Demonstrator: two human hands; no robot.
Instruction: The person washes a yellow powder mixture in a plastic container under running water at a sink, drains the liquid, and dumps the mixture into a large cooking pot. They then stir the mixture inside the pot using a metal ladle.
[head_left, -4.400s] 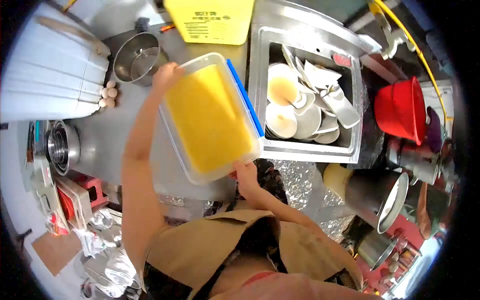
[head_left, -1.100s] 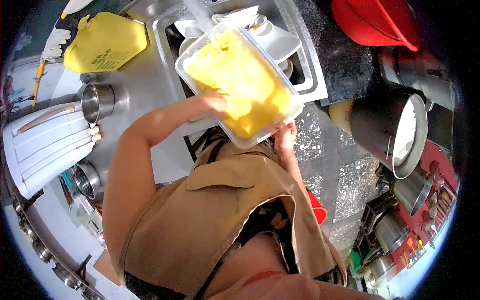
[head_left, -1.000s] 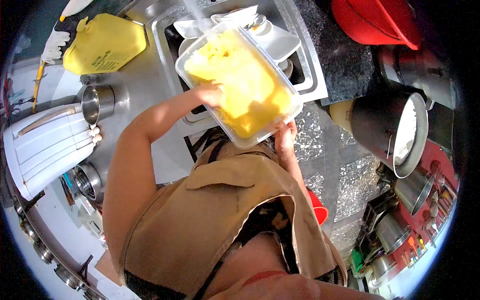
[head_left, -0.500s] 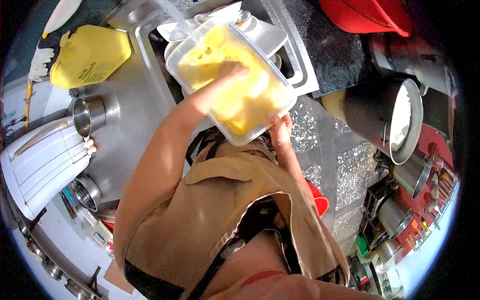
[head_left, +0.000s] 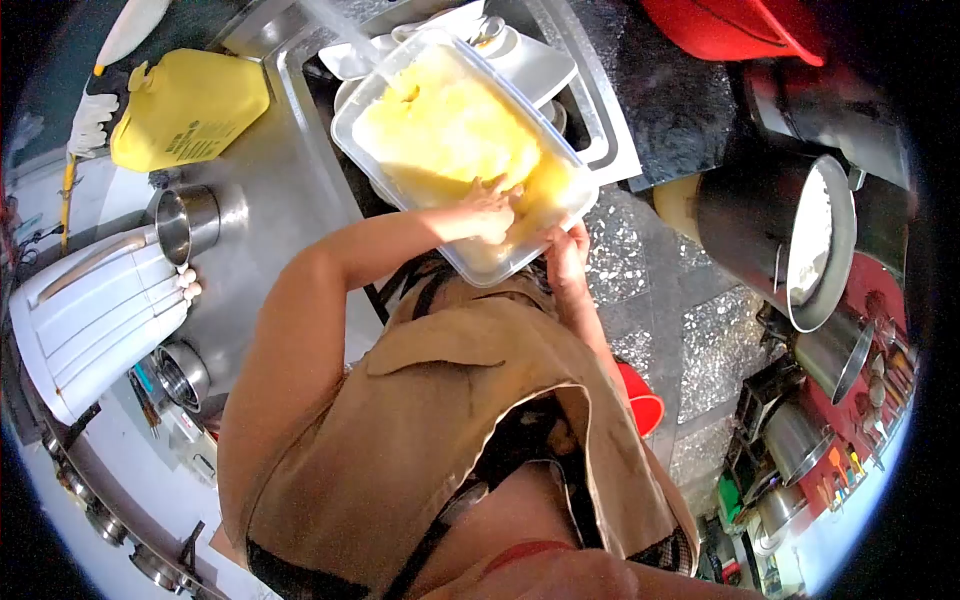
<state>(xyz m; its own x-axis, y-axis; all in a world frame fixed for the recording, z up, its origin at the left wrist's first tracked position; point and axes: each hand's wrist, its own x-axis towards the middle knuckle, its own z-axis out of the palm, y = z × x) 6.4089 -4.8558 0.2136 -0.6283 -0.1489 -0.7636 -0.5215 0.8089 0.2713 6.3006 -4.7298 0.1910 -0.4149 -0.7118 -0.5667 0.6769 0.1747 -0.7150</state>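
A translucent rectangular plastic container is held over the sink area, tilted in view, with a yellow, wet-looking mass inside. I cannot make out what the yellow mass is. My left hand reaches into the container near its close end, fingers spread on the yellow mass. At the container's right near corner, my right hand grips the rim; some of its fingers are hidden beneath. Behind the container, white dishes and a spoon are partly covered by it.
A steel sink edge surrounds the dishes. On the steel counter to the left are a yellow jug, a steel pot and a white ridged board. Large pots line the right. A red bucket stands on the floor.
My left hand has drawn back from the middle of the yellow mass toward the container's near end, and its fingers now show. My right hand keeps its hold on the rim.
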